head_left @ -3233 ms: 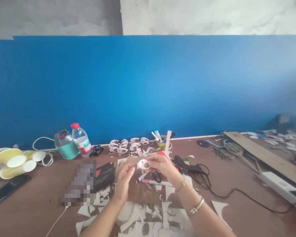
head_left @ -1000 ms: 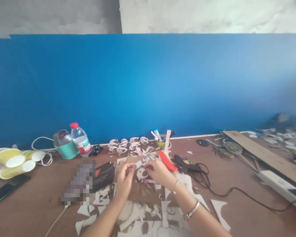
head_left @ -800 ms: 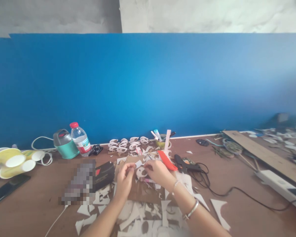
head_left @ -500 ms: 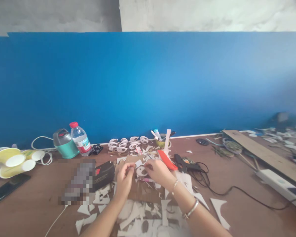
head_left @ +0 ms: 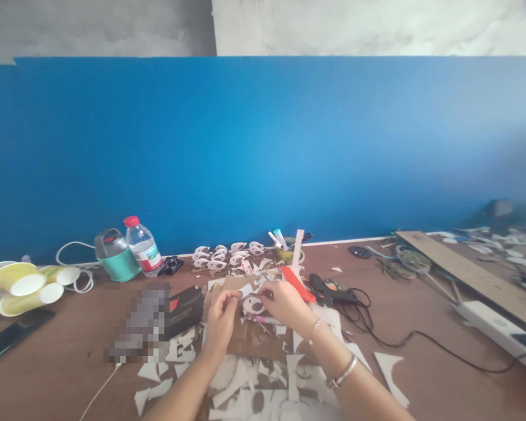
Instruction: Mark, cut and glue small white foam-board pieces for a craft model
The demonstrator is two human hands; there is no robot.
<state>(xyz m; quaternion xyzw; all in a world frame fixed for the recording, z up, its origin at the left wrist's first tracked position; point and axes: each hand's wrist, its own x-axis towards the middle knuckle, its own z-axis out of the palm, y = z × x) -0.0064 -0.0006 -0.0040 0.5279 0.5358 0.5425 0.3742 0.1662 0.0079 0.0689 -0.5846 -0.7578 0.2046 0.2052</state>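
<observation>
My left hand [head_left: 222, 310] pinches a small white paper piece [head_left: 245, 290] between thumb and fingers. Close to its other end, my right hand [head_left: 280, 301] is closed, its fingertips pressed together; whatever they hold is too small to make out. Just below the fingertips lies a white leaf-shaped cutout [head_left: 253, 305] with a dark mark, like the several white cutouts [head_left: 217, 257] lined up at the back of the table. A purple-pink pen [head_left: 266, 320] lies under my right hand, on a brown board [head_left: 256, 345].
White scraps [head_left: 241, 380] cover the board's front. A black glue gun [head_left: 328, 290] with its cord and an orange-handled tool [head_left: 298, 285] lie right. Left are a black box [head_left: 184, 311], a water bottle [head_left: 144, 248], paper cups [head_left: 28, 285] and a phone [head_left: 15, 336]. A power strip [head_left: 499, 333] is far right.
My right hand has shifted slightly, its fingertips a little higher and closer to the paper piece. More of the white paper piece shows. My left hand has hardly moved.
</observation>
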